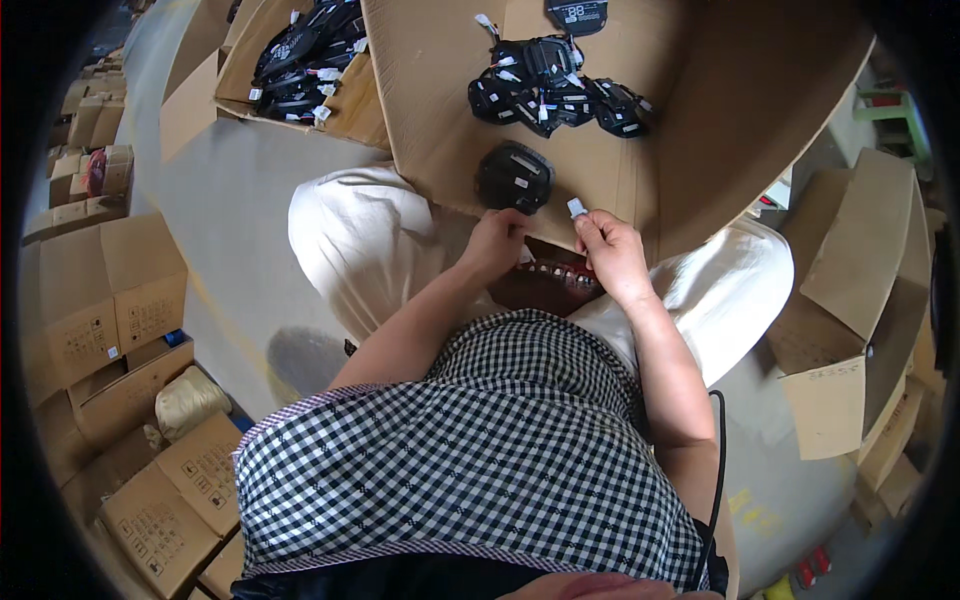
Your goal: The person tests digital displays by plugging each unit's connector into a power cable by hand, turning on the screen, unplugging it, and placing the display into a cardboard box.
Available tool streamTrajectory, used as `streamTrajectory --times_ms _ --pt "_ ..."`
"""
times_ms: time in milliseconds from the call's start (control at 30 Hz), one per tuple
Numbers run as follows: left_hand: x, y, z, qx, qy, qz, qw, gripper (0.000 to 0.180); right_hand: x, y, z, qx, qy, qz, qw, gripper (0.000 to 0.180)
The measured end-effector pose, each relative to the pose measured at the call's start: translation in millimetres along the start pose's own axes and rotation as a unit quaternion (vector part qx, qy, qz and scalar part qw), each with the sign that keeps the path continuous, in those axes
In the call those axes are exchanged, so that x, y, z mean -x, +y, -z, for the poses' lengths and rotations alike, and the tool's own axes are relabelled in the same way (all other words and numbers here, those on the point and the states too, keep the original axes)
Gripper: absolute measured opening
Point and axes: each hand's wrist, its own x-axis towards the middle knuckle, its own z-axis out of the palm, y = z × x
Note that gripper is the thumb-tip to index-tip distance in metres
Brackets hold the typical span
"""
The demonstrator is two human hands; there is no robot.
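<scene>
A black display unit (515, 178) with small white labels lies just inside the large open carton (690, 170) in front of me. At its lower edge are the closed fingers of my left hand (494, 244); what they pinch is hidden. A small white piece (527, 255) shows beneath these fingers. To the right, my right hand (612, 250) pinches a white plug connector (576, 207) between thumb and forefinger. Farther inside the carton lies a pile of black display units (550, 85) with white connectors, and another display unit (577, 14) sits beyond it.
A smaller carton (345, 95) full of black units and wires stands at the far left. Dark red material with a shiny row (560, 272) lies between my legs. Stacked cartons (115, 300) line the left side; an open carton (850, 290) stands at the right.
</scene>
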Motion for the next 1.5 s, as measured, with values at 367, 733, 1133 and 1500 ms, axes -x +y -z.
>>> streamTrajectory --times_ms 367,733,1133,1500 --pt "29.2 41.7 -0.7 -0.358 0.029 -0.260 0.896 0.019 -2.0 15.0 6.6 0.090 0.072 0.004 0.993 0.026" --pt "40.2 46.5 8.1 0.031 -0.090 -0.197 0.976 0.025 -1.0 30.1 5.4 0.089 0.114 0.133 0.981 0.022" --pt "35.0 36.9 15.1 0.006 -0.074 -0.276 0.958 0.025 5.0 22.3 25.9 -0.115 -0.093 -0.067 0.987 0.020" --pt "34.6 24.6 13.0 0.046 -0.227 -0.180 0.956 0.020 38.4 -1.9 17.5 0.442 -0.118 0.194 0.868 0.006"
